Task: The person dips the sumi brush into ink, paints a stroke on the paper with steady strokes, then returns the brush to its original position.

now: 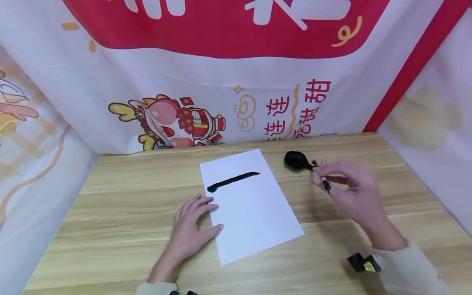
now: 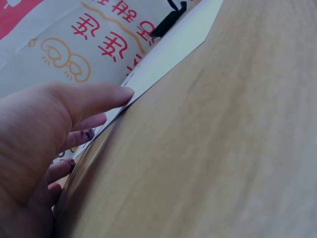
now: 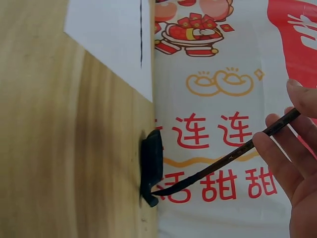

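Observation:
My right hand (image 1: 352, 188) pinches a dark, thin-handled writing brush (image 3: 225, 159) between thumb and fingers. Its bristle end touches the narrow end of a small black ink dish (image 1: 293, 160), seen edge-on in the right wrist view. A sheet of white paper (image 1: 254, 217) lies left of the dish, with one thick black stroke (image 1: 234, 181) across its upper part. On the paper's left edge rest the spread fingertips of my left hand (image 1: 191, 229). Dark smudges mark some of those fingers in the left wrist view. The dish's inside is too dark to make out.
The wooden table (image 1: 121, 213) extends to both sides of the paper. Behind it hangs a white and red printed cloth (image 1: 206, 78), with more cloth at the left and right sides. Small dark marks lie beside the dish.

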Tool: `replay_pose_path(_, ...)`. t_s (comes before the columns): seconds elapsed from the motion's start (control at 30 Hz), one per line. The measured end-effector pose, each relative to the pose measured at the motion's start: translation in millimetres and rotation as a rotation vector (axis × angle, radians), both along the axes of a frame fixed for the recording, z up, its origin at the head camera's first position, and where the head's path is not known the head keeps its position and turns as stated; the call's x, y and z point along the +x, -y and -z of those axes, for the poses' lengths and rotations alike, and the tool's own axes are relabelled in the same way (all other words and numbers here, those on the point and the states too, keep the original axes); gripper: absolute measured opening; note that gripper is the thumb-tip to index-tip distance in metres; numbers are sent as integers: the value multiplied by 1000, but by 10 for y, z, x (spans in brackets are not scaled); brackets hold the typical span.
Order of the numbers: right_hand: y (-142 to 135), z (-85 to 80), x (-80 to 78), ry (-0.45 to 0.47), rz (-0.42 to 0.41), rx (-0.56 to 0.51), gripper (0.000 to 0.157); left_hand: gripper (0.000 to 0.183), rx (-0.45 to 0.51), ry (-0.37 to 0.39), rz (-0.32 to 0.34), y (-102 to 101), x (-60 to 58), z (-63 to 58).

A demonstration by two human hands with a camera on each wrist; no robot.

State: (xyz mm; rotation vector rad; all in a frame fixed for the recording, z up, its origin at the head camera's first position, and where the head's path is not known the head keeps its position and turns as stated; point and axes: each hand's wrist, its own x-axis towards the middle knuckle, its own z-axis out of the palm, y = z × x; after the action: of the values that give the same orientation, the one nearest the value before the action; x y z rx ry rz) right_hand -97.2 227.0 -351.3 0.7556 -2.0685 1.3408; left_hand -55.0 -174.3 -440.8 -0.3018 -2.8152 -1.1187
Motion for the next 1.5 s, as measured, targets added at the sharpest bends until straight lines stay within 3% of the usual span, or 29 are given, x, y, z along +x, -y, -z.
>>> replay_pose_path(0.27, -66, 130, 103, 79, -77, -20, 48, 52, 0, -24, 2, -2, 13, -1)
replay_pose_path(0.53, -97, 219, 177, 56, -117, 15, 40, 54, 0, 11, 1, 5, 13, 8)
replay_pose_path(0.83, -52, 307, 331, 265, -48, 133, 35, 54, 1, 5, 3, 0, 10, 18)
replay_pose_path(1.13, -78, 401, 362, 566, -7, 182, 17, 54, -2, 14, 2, -6, 9, 14)
replay_pose_path(1.5, -172, 519, 238, 683, 14, 291, 26, 54, -7, -1, -4, -14, 1, 6)
